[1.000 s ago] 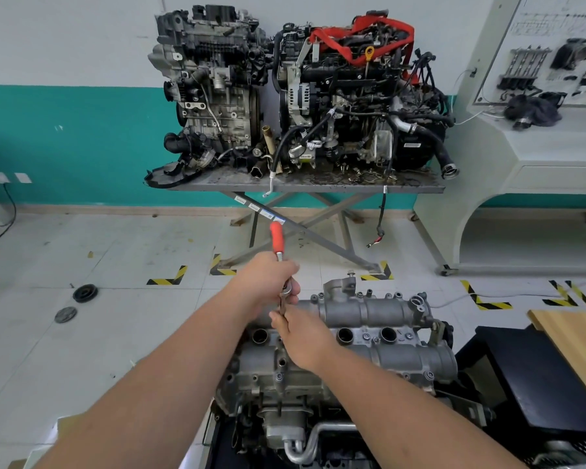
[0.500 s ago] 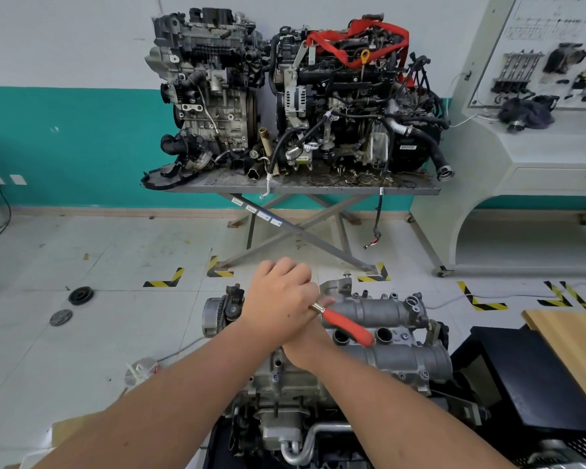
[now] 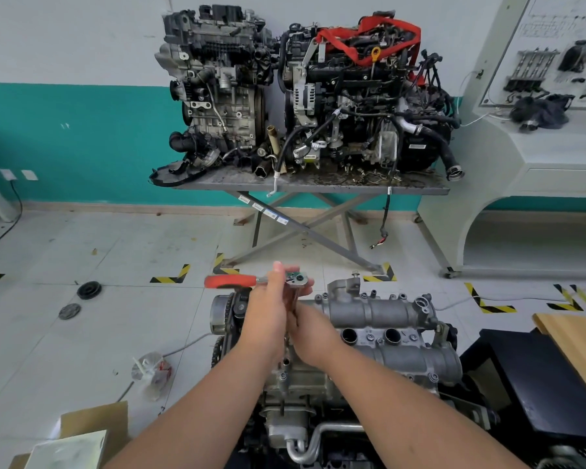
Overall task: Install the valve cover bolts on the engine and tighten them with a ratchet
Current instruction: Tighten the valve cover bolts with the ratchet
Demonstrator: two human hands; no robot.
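A grey aluminium engine with its valve cover (image 3: 379, 313) stands low in front of me. A ratchet with a red handle (image 3: 229, 281) sits upright over the cover's left end, its handle pointing left. My left hand (image 3: 268, 313) grips the ratchet just behind its head (image 3: 296, 279). My right hand (image 3: 313, 333) holds the extension shaft below the head, near the cover. The bolt under the socket is hidden by my hands. Small bolts (image 3: 369, 337) show between the spark plug holes.
Two other engines sit on a grey scissor table (image 3: 305, 187) against the teal wall. A white training bench (image 3: 538, 157) stands at right, a wooden board (image 3: 575, 346) and black stand at lower right. Cardboard (image 3: 92, 421), a plastic part and discs lie on the floor at left.
The red handle swung from pointing away, then to the right, and now points left. My left hand moved with it around the ratchet head. My right hand stayed on the shaft.
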